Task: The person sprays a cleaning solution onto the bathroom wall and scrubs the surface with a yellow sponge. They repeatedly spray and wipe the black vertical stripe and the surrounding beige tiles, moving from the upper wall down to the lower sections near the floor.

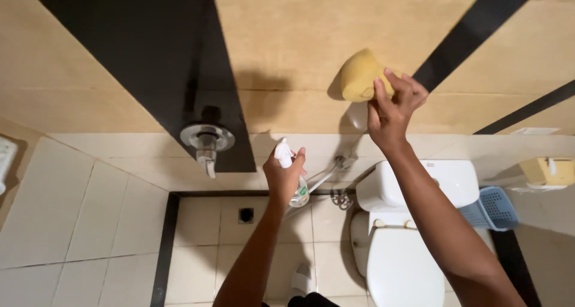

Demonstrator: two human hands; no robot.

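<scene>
My right hand [392, 106] is raised and grips a yellow sponge [358, 76], pressing it against the beige wall tile [287, 49]. My left hand [284, 175] is lower and holds a clear spray bottle [293, 175] with a white nozzle, pointed towards the wall. Both arms reach forward from the bottom of the view.
A chrome wall tap [207, 142] sits on a black tile stripe [156, 55]. A white toilet [401, 247] with cistern stands below right, a blue basket [494, 208] beside it. A hand bidet hose [329, 172], a floor drain [245, 215] and a paper holder [548, 170] are nearby.
</scene>
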